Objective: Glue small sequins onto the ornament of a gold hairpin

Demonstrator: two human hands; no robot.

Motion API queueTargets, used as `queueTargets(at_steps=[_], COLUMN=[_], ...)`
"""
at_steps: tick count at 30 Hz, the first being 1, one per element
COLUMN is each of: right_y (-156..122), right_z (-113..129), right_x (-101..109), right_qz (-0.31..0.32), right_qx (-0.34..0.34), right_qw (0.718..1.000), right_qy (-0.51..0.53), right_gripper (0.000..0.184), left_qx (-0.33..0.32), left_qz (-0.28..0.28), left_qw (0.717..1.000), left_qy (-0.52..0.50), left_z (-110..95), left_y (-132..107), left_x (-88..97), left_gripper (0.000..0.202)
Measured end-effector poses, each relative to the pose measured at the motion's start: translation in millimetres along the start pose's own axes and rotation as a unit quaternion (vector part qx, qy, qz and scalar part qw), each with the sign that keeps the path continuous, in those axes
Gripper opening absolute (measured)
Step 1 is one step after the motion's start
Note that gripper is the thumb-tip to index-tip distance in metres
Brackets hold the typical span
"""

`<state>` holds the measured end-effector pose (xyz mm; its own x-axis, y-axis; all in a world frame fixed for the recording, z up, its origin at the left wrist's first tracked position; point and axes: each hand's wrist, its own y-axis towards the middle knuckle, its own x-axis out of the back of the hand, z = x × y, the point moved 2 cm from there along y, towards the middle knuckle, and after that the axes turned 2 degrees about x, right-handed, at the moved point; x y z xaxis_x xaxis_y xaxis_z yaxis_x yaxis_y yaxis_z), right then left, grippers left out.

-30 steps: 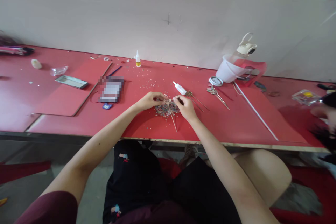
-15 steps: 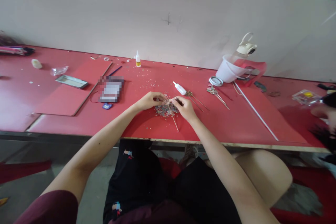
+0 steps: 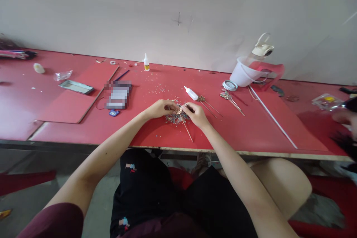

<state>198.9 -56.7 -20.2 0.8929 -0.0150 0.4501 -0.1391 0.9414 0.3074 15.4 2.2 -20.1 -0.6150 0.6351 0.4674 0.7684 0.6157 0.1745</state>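
A gold-coloured hairpin (image 3: 186, 128) with an openwork head and long prongs slants toward the table's front edge. My left hand (image 3: 163, 109) grips its head from the left, thumb and fingers closed. Against the head's right side, my right hand (image 3: 196, 113) is pinched; a small dark bit shows at its fingertips, too small to name. Under both hands lies a heap of small shiny chips (image 3: 175, 119), partly covered by them. Just beyond my right hand are a white squeeze bottle (image 3: 191, 93) lying down and a second hairpin (image 3: 209, 105).
Another decorated hairpin (image 3: 232, 103) lies right, near a round tin (image 3: 230, 85) and a white bucket (image 3: 242, 72) with a drinking bottle. A small glue bottle (image 3: 146, 63) stands at the back. Left are a shallow box (image 3: 76, 87) and a blurred-out device (image 3: 118, 95). Another person's hand (image 3: 344, 118) is far right.
The hairpin's prongs have swung slightly right and toward me. My left hand has dipped a little. Both hands remain at the hairpin's head.
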Motion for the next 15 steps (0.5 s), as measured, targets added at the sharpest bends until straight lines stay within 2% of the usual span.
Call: queueTargets(at_steps=[7,15], right_y=[1,3], right_z=[-6,-20], right_x=[1,7], right_qz=[-0.017,-0.071], right_qx=[-0.007,-0.031], right_qw=[1.000,0.997], right_qy=[0.008,0.012], right_gripper=[0.035,0.035], left_qx=[-0.005,0.008], left_qz=[-0.012,-0.048], left_qw=[1.000,0.997], left_qy=[0.022,0.055], left_z=[-1,-4], left_y=[-1,-3], left_x=[2.3,8.9], left_gripper=[0.025,0.026])
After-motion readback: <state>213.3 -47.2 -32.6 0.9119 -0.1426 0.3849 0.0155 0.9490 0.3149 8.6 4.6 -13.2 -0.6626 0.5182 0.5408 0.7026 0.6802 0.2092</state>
